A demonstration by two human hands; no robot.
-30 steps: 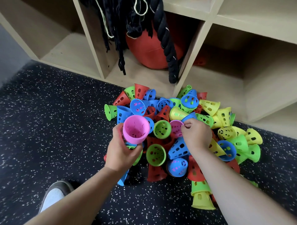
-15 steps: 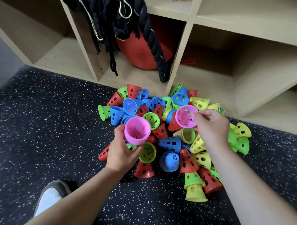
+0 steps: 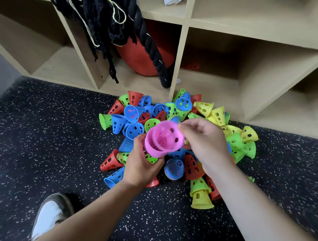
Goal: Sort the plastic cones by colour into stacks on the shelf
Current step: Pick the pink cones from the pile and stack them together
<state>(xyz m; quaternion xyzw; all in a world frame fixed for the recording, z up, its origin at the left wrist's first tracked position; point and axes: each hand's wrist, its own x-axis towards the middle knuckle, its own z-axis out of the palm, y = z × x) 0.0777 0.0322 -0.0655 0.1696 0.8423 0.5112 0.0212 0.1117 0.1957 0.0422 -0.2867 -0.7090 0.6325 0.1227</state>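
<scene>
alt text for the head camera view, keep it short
A person's right hand pinches the rim of an inner pink cone, partly nested in an outer pink cone gripped by the left hand. Beneath lies a pile of cones in red, blue, green and yellow on a speckled dark floor, before a wooden shelf holding black rope and a red ball.

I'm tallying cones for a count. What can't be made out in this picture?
Head view:
- Pink stack: its count; the left hand wraps it, and the pink cone pinched by the right hand is blurred.
- Pile: cones under both hands and other cones.
- Red shape in the shelf: shadowed, maybe a cone.
- White thing: cut by the top edge.
</scene>
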